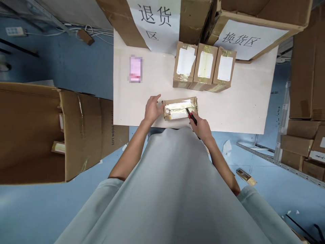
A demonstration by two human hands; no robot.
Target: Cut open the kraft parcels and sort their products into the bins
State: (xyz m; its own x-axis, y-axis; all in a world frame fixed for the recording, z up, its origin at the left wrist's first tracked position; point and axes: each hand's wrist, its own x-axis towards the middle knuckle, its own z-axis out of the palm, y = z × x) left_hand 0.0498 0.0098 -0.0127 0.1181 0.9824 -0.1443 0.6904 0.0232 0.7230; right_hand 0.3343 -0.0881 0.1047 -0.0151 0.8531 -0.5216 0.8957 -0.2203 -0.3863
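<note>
White tabletop [243,105] in front of the person. Lg open cardboard carton [88,125] beside it on the L, small labelled box [58,147] visible inside. Back of tabletop: 2 big cartons w/ Chinese-character signs, return carton [193,22] L of the exchange carton [264,21]. 3 taped boxes [205,64] w/ white labels stand side by side just in front. Flat taped parcel [175,111] lies nr the front edge, btwn both hands. L hand [152,109]: fingers partly spread, thumb at parcel's L end, not wrapped round it. R hand [201,128]: fingers curled tight round a box cutter [192,117]. Pink rect. item [135,67], pixelated, back L. Cutter's black/red, tip at the tape on parcel's R half; depth can't tell.
</note>
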